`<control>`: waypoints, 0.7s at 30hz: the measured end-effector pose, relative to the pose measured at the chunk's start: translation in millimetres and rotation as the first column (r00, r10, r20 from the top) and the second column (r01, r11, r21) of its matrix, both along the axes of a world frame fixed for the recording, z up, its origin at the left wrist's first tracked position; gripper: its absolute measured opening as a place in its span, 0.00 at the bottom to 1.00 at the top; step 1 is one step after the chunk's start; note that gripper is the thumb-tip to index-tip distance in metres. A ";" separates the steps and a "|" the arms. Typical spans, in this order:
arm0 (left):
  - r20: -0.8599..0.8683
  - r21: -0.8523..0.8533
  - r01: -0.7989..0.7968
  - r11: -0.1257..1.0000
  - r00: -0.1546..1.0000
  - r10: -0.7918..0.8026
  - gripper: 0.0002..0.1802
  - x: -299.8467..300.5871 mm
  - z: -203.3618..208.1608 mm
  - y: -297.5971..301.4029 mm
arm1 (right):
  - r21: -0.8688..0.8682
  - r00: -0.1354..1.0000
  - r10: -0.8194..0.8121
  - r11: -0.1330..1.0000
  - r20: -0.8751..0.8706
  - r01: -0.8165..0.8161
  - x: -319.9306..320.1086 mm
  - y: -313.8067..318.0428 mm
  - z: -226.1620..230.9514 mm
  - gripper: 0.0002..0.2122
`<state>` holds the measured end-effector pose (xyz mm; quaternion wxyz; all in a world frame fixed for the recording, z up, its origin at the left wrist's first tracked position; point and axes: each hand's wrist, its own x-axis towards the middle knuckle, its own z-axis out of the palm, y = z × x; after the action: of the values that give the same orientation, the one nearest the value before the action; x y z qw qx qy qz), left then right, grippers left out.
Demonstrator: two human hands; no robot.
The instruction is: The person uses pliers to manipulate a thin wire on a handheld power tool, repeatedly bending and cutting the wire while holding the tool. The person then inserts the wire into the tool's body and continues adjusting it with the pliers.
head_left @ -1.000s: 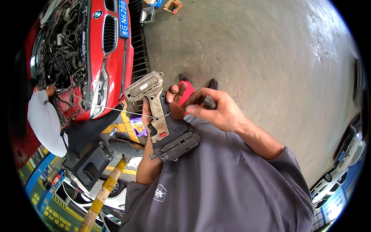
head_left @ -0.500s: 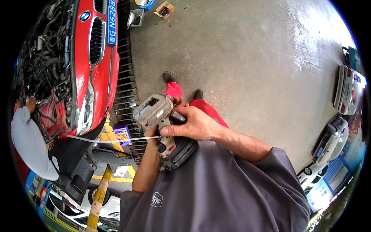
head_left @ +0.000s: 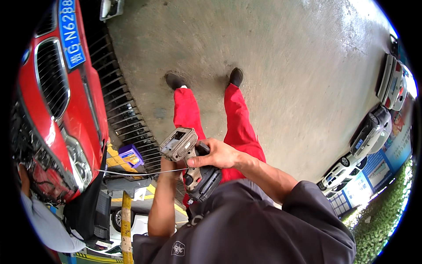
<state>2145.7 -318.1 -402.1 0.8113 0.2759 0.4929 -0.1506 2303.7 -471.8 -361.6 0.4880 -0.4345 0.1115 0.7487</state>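
Observation:
In front of my waist I hold a dusty beige and black cordless power tool (head_left: 192, 176), which looks like an impact wrench. Its boxy grey end points up and left, while the thick black end sits close to my dark shirt. My right hand (head_left: 217, 154) is closed around it from the right, the thumb lying across the handle beside a small black block. Beneath the grey end, my left hand (head_left: 168, 164) supports the tool; its fingers are mostly hidden. A thin white line (head_left: 136, 174) runs from the left across my left forearm to the tool.
At left stands a red car (head_left: 94, 114) with its engine bay exposed; a person in grey (head_left: 46, 224) leans at it. A floor grate (head_left: 125, 110) runs alongside. Nearby are a purple box (head_left: 132, 156) and a yellow striped post (head_left: 126, 229). Parked cars (head_left: 373, 127) line the right.
The view has shifted, and the red car sits further left and lower. My feet now show further apart and more fully. Both hands keep the tool, which appears slightly lower.

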 end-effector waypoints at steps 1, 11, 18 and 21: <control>-0.025 -0.011 -0.015 1.000 1.000 0.014 0.27 -2.2 -44.7 -0.3 | -0.034 0.998 0.069 0.997 0.003 -0.069 9.6 -6.2 -25.0 0.25; -0.380 0.362 0.313 0.878 0.910 -0.168 0.14 45.6 -399.9 14.8 | -0.009 0.997 0.068 0.998 -0.048 -0.068 12.8 -86.6 -261.8 0.26; -0.442 0.537 0.471 0.700 0.864 -0.241 0.16 123.7 -536.4 55.6 | -0.070 0.965 -0.123 0.992 -0.232 0.109 12.3 -109.2 -367.5 0.21; -0.459 0.564 0.534 0.631 0.837 -0.297 0.18 142.3 -573.8 82.4 | -0.172 0.923 -0.286 0.953 -0.256 0.248 -0.2 -120.8 -389.0 0.21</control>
<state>2288.0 -235.7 -975.8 0.5050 0.6281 0.5603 -0.1910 2303.5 -592.6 -750.5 0.5344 -0.3380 0.2879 0.7192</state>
